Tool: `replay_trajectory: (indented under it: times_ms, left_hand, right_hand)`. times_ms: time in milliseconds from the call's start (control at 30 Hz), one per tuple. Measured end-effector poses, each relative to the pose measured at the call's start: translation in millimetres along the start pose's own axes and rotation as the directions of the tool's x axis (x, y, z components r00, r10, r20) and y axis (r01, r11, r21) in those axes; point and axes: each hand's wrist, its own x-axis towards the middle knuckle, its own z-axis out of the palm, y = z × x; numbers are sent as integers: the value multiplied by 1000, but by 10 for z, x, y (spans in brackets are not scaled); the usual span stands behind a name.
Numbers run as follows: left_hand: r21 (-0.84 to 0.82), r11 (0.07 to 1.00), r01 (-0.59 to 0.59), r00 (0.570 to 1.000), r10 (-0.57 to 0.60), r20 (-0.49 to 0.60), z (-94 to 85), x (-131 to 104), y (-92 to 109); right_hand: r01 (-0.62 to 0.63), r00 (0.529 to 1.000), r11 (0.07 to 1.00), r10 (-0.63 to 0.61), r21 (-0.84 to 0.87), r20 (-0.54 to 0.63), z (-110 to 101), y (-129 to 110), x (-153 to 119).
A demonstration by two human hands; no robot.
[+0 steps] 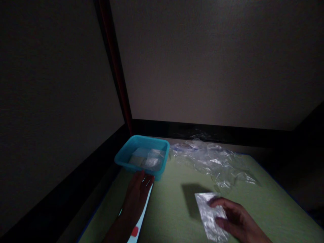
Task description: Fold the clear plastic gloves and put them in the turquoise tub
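My right hand [234,216] pinches a small, shiny, clear plastic packet [211,216] between thumb and fingers, lifted so that a shadow falls beside it. What is inside the packet is too blurred to tell. My left hand [139,187] lies with fingers stretched over the far end of a flat, pale item with a red patch [138,224]. The hand and forearm hide most of that item, so its kind does not show. Just beyond the left fingertips stands a blue plastic basket [165,152], with several clear packets [153,160] lying in it.
A crumpled heap of clear plastic bags [215,158] spreads at the back right of the green mat [169,209]. Blue edging borders the mat. Pale walls [202,67] meet in the corner behind, with a dark post [116,67] and dark base rails. The light is dim.
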Motion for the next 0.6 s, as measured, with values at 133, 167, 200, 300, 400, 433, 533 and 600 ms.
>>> replay_trajectory:
  times_ms: [133,167,200,300,400,433,533,600]
  left_hand:
    - [-47,999,23,997,-27,-74,30,-56,-19]
    - [-59,998,34,997,-38,-71,28,-67,-20]
    - [-72,997,41,997,-46,-61,21,-74,-22]
    - [-98,994,46,999,-47,-11,-15,-68,-35]
    - [-103,993,57,998,-58,-13,-44,-32,-63]
    - [-103,993,60,998,-63,-21,-49,-20,-72]
    - [-105,993,60,998,-63,-29,-60,-7,-88]
    - [-99,993,57,998,-60,-26,-67,-17,-87]
  right_hand:
    - [121,988,991,-115,-55,101,-8,-534,393]
    - [165,978,985,-156,-51,142,16,-680,510]
    - [209,962,977,-198,-43,186,54,-821,632]
    - [325,898,945,-316,21,305,248,-1173,1034]
    - [402,785,911,-393,90,478,525,-1389,1465]
    - [440,741,896,-402,64,537,627,-1433,1604]
    - [546,676,827,-338,-137,655,925,-1499,1954]
    - [570,671,783,-271,-247,690,1099,-1500,2109]
